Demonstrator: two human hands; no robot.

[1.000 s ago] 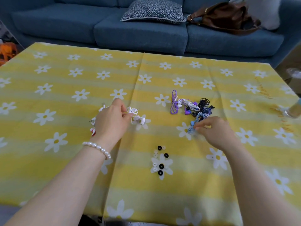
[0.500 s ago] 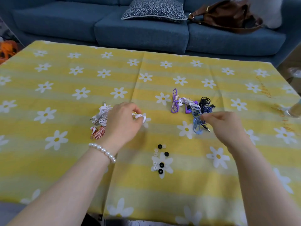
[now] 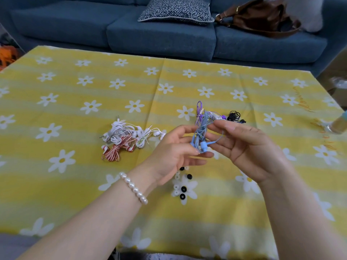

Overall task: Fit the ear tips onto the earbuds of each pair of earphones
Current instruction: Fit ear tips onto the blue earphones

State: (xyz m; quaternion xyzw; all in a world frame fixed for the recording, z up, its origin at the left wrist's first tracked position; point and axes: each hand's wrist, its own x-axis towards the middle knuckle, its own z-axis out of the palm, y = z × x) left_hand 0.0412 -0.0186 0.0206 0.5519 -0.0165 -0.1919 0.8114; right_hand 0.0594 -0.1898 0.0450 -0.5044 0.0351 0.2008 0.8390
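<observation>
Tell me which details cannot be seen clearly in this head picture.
- Blue earphones: bundled cable between the left hand and right hand; whether the buds carry tips is too small to tell.
- Ear tips: the left hand covers part of the group.
- Bottle: cut off by the right edge and blurred.
- Black earphones: partly behind the right hand's fingers.

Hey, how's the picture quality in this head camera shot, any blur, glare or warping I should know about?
Head view: soft, even daylight, no hard shadows or glare on the yellow tablecloth. Head view: wide-angle warping bows the table's far edge and the sofa. Head view: the bottle at the right edge is smeared; the blue earphones between both hands and the ear tips stay reasonably sharp.
</observation>
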